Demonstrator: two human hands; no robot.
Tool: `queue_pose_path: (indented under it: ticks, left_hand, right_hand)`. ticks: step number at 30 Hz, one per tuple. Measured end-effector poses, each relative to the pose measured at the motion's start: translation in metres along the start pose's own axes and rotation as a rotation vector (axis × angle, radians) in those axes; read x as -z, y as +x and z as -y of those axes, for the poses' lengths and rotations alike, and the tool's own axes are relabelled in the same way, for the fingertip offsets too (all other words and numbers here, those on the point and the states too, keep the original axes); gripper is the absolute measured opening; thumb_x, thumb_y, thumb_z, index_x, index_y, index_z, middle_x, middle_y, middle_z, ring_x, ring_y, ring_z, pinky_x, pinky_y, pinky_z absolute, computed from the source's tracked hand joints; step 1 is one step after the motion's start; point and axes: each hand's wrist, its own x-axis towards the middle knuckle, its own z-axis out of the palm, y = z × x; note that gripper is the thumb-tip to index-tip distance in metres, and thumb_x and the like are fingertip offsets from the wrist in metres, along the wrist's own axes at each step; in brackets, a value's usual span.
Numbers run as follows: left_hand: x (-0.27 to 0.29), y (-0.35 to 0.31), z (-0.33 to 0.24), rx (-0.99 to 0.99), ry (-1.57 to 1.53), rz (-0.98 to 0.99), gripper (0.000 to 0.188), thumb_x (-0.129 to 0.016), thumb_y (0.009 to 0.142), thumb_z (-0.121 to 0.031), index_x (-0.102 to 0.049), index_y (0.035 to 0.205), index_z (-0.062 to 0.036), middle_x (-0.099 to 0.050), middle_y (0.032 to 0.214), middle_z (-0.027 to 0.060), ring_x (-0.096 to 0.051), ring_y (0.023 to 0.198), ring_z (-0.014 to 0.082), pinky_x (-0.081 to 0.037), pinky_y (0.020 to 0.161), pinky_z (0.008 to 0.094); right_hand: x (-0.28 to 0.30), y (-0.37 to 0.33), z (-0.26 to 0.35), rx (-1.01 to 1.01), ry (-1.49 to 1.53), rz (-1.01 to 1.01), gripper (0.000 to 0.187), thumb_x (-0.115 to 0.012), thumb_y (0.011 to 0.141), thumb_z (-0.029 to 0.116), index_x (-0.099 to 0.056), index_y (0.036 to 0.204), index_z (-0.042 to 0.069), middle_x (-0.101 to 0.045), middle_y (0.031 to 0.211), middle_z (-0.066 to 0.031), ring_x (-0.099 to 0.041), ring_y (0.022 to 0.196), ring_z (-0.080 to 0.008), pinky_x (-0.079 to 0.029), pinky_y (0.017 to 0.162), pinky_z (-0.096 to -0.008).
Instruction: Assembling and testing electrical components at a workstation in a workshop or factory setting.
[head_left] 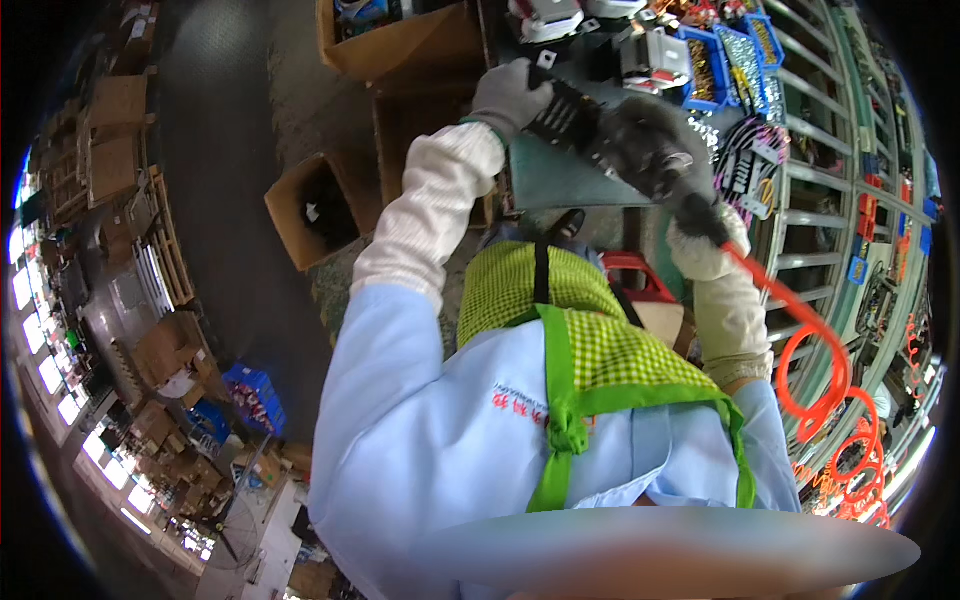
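My left hand (508,96), in a grey glove with a white knit sleeve, grips a black ribbed part (562,116) over the green bench top (560,178). My right hand (655,150), in a dark glove, is closed around a pneumatic tool whose tip meets that black part. A coiled orange air hose (812,352) runs from the tool's handle down to the right. A green checked apron over a light blue jacket fills the lower middle.
Blue bins (712,66) of small parts and white-and-red devices (655,60) crowd the bench's far side. Grey shelving (840,190) rises on the right. Open cardboard boxes (312,210) stand on the dark floor to the left; a red stool (640,280) is below the bench.
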Motion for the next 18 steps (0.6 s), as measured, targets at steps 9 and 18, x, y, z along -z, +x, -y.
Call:
queue_pose_path:
  ticks: [9, 18]
  left_hand:
    - [0.002, -0.02, -0.008, 0.065, -0.119, -0.136, 0.03, -0.067, 0.077, -0.032, -0.063, 0.083, -0.0031, -0.067, 0.081, 0.0197, -0.065, 0.081, 0.0383, -0.053, 0.073, 0.0447]
    - [-0.009, -0.021, -0.008, 0.166, -0.003, -0.193, 0.035, -0.069, 0.075, -0.034, -0.063, 0.086, -0.0015, -0.067, 0.08, 0.0199, -0.065, 0.08, 0.0381, -0.052, 0.073, 0.0444]
  right_hand:
    - [0.011, 0.023, 0.03, 0.466, -0.774, 0.206, 0.051, -0.07, 0.072, 0.02, -0.056, 0.119, 0.007, -0.065, 0.096, -0.0124, -0.065, 0.086, -0.0331, -0.052, 0.075, -0.0383]
    - [0.008, 0.023, 0.023, 0.503, -0.793, 0.204, 0.047, -0.076, 0.075, 0.012, -0.055, 0.116, 0.003, -0.065, 0.102, -0.0095, -0.065, 0.086, -0.0197, -0.053, 0.078, -0.0327]
